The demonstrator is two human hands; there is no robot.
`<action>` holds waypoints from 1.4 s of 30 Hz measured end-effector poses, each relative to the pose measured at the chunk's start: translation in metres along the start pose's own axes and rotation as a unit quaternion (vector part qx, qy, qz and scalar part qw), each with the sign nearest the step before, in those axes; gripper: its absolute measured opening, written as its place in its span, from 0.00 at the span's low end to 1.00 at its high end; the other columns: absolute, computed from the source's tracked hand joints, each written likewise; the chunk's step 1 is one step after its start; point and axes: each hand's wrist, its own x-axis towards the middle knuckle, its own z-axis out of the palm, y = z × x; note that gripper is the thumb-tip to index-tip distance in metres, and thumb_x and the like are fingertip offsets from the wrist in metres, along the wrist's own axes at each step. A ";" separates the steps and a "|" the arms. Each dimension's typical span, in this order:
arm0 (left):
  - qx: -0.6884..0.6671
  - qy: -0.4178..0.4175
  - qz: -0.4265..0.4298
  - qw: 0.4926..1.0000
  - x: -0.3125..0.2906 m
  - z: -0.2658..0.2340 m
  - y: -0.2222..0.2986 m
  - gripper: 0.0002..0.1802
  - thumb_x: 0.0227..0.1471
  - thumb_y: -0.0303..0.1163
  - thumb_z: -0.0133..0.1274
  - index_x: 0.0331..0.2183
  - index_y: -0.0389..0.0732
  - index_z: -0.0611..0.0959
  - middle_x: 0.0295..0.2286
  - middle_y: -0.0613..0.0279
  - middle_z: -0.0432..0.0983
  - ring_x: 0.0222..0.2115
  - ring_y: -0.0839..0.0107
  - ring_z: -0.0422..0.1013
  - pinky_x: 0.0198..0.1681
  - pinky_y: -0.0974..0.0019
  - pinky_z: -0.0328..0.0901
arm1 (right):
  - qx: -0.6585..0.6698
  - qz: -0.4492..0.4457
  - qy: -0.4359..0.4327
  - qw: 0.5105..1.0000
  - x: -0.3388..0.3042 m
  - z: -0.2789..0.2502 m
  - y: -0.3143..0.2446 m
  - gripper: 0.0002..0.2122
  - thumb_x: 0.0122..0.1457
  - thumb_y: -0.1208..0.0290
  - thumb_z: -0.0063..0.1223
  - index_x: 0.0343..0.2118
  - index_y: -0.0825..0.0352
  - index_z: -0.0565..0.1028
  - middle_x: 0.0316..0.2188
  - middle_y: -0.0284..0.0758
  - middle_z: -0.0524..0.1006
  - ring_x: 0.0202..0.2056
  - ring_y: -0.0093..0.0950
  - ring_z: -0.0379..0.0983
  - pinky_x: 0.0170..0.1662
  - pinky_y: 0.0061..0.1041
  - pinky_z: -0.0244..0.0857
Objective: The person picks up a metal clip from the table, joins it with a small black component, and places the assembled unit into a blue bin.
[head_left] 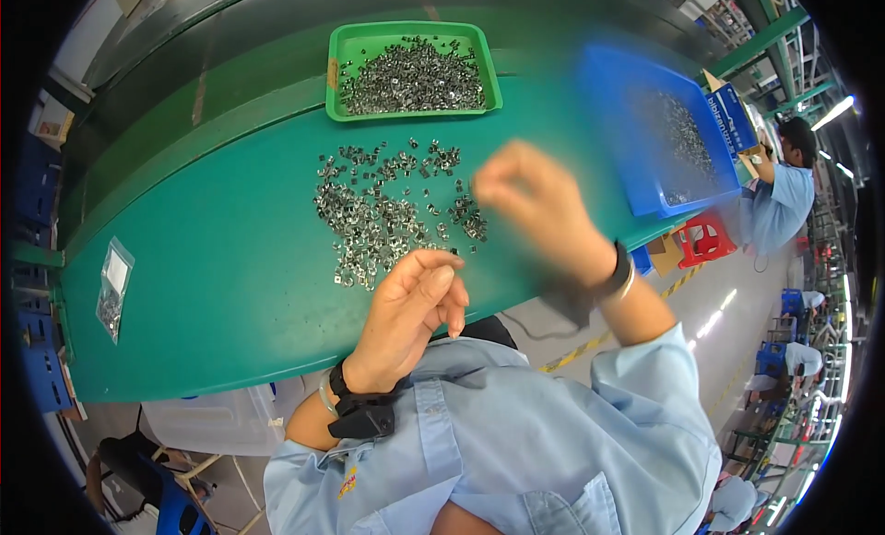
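Note:
Small metal pieces with dark and shiny faces lie in a loose pile [373, 217] on the green table. At the pile's near edge is my left hand [410, 309], its fingers curled and the thumb close to the index finger; whatever may be between them is too small to make out. My right hand [539, 199] is raised over the table to the right of the pile. Motion smears its bent fingers, so I cannot see whether they hold a piece. Beyond the pile, a green tray [332, 97] contains many more such pieces.
A blue bin [636, 180] with small pieces inside stands at the right edge of the table [203, 286]. On the left lies a clear plastic bag [113, 286]. A red stool [705, 240] is on the floor at right, near another person [784, 199].

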 end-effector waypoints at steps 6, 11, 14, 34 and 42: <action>-0.024 -0.040 -0.009 0.999 -0.002 -0.007 0.000 0.11 0.59 0.31 0.44 0.41 0.37 0.71 0.27 0.60 0.72 0.22 0.74 0.68 0.25 0.70 0.65 | 0.005 0.026 0.008 1.000 0.107 -0.024 0.025 0.07 0.57 0.73 0.50 0.35 0.70 0.72 0.31 0.30 0.74 0.33 0.20 0.70 0.40 0.22 0.65; -0.018 -0.050 -0.017 0.998 -0.001 -0.010 0.000 0.10 0.59 0.30 0.43 0.41 0.37 0.71 0.26 0.58 0.72 0.22 0.72 0.69 0.25 0.68 0.65 | -0.110 -0.066 -0.059 0.990 0.089 -0.021 0.047 0.06 0.56 0.78 0.48 0.36 0.68 0.73 0.34 0.32 0.74 0.37 0.25 0.71 0.43 0.24 0.65; -0.015 -0.054 -0.024 0.998 -0.002 -0.011 -0.001 0.10 0.59 0.30 0.43 0.41 0.37 0.71 0.26 0.58 0.72 0.22 0.72 0.69 0.25 0.68 0.66 | -0.195 -0.127 -0.135 0.963 0.065 -0.014 0.050 0.07 0.55 0.80 0.47 0.37 0.67 0.74 0.35 0.33 0.73 0.39 0.28 0.70 0.44 0.25 0.64; -0.008 -0.060 0.010 0.998 0.000 -0.005 -0.003 0.09 0.59 0.29 0.42 0.41 0.36 0.71 0.26 0.58 0.71 0.21 0.73 0.68 0.25 0.68 0.66 | -0.233 -0.019 -0.152 0.960 0.036 -0.039 0.058 0.06 0.53 0.76 0.53 0.33 0.69 0.73 0.30 0.35 0.72 0.33 0.30 0.72 0.38 0.25 0.66; 0.019 -0.015 0.020 1.000 0.002 0.004 -0.002 0.11 0.60 0.31 0.42 0.41 0.36 0.71 0.27 0.59 0.72 0.23 0.75 0.69 0.26 0.71 0.65 | -0.092 -0.061 -0.074 0.991 -0.012 -0.026 0.006 0.08 0.47 0.77 0.59 0.29 0.68 0.73 0.29 0.37 0.72 0.30 0.32 0.71 0.33 0.27 0.66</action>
